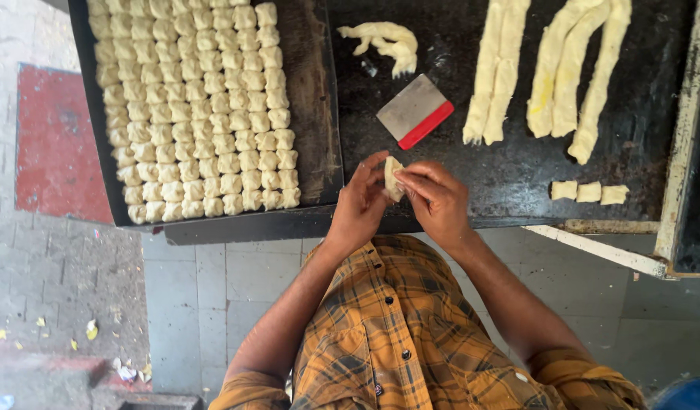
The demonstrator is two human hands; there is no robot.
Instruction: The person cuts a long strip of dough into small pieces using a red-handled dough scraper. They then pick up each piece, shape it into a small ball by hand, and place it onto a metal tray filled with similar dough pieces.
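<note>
Both hands meet at the near edge of a dark work surface [509,182]. A small pale dough piece [392,176] is pinched between my left hand [360,203] and my right hand [435,199], fingers of both curled on it. To the left lies a dark tray [308,114] packed with several rows of shaped dough pieces [198,106]. Three small cut dough squares [589,193] sit on the surface to the right of my right hand.
A metal dough scraper with a red edge [414,111] lies just beyond my hands. Long dough ropes [551,68] and a dough scrap [384,42] lie farther back. A worn white frame [680,152] borders the right. Tiled floor [190,304] lies below.
</note>
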